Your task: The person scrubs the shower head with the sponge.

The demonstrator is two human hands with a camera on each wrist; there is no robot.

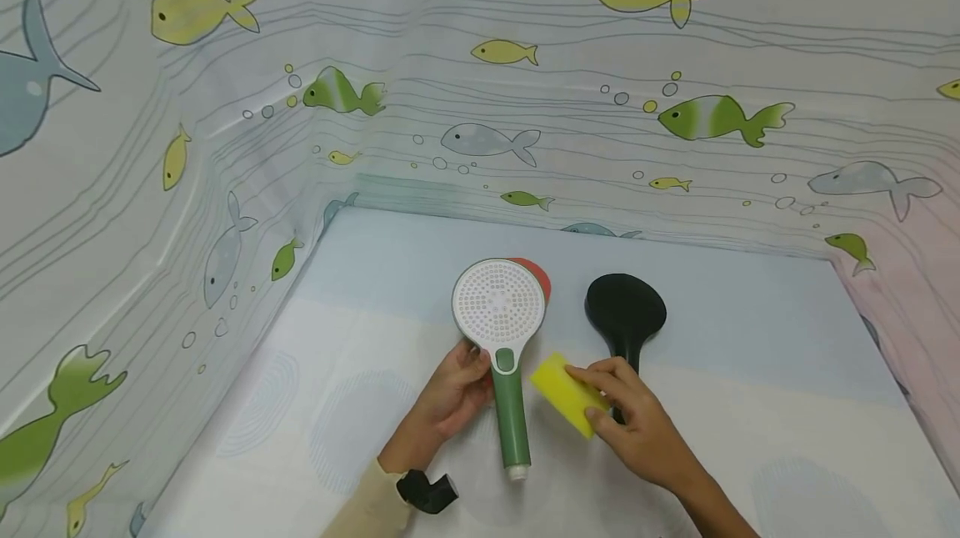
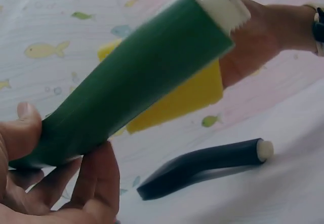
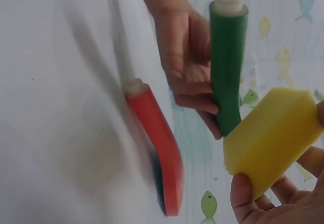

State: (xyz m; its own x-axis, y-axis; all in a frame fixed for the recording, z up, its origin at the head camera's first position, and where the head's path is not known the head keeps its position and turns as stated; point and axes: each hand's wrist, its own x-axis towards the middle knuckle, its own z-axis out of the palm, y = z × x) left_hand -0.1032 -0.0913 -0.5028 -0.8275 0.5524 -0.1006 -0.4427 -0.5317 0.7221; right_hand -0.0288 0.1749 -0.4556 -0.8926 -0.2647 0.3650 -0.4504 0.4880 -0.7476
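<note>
My left hand grips a green shower head near its neck, with the white nozzle face turned up toward the head camera. In the left wrist view the green handle slants across the picture, thumb on one side and fingers on the other. My right hand pinches a yellow sponge between thumb and fingers. The sponge is just right of the green handle; in the right wrist view the sponge overlaps the handle's lower end, and I cannot tell whether they touch.
A black shower head lies on the white table, partly behind my right hand. A red shower head lies behind the green one, mostly hidden in the head view. Fish-patterned sheeting walls the table's back and sides.
</note>
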